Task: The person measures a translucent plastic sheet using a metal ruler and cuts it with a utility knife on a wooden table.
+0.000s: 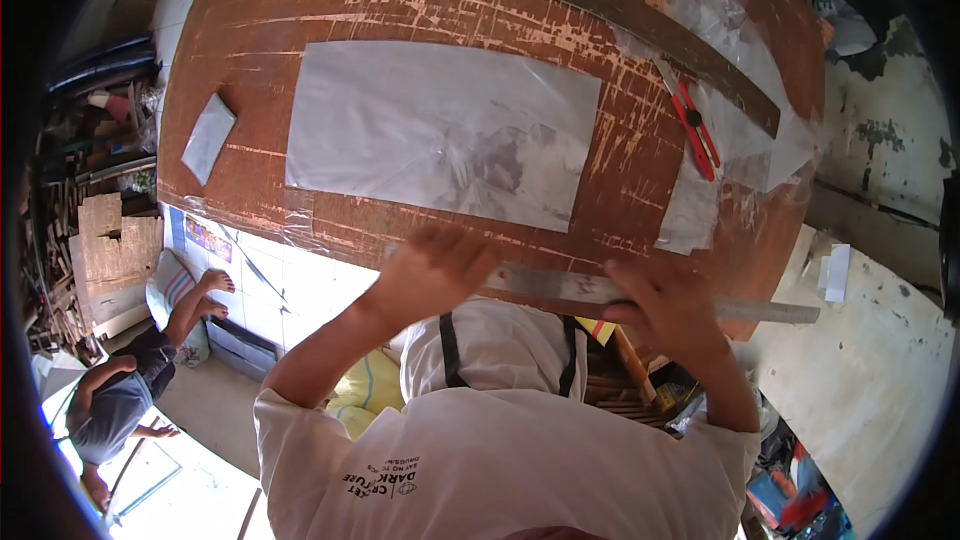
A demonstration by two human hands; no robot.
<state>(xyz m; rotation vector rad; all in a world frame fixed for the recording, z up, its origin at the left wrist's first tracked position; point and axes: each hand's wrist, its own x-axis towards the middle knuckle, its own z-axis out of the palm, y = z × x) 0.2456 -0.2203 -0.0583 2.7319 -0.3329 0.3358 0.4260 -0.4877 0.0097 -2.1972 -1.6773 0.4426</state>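
A long flat metal ruler point(765, 311) lies along the near edge of the worn brown tabletop point(250, 70), close to my body. My left hand point(440, 262) is closed over its left part, knuckles up. Farther right, my right hand point(662, 302) grips the same ruler, with thumb and fingers over it. Just beyond my hands, a rectangular translucent plastic sheet point(400, 125) is spread flat, wrinkled and shiny at its lower right. To the right rests a red-handled cutting tool point(693, 122) with a thin blade and a black spot midway.
A small plastic piece point(208, 140) lies at the left. Crumpled clear plastic point(765, 155) covers the right side. A long dark flat bar point(720, 75) crosses the far part. Another person point(130, 390) is on the floor at lower left, near stacked wood scraps point(115, 250).
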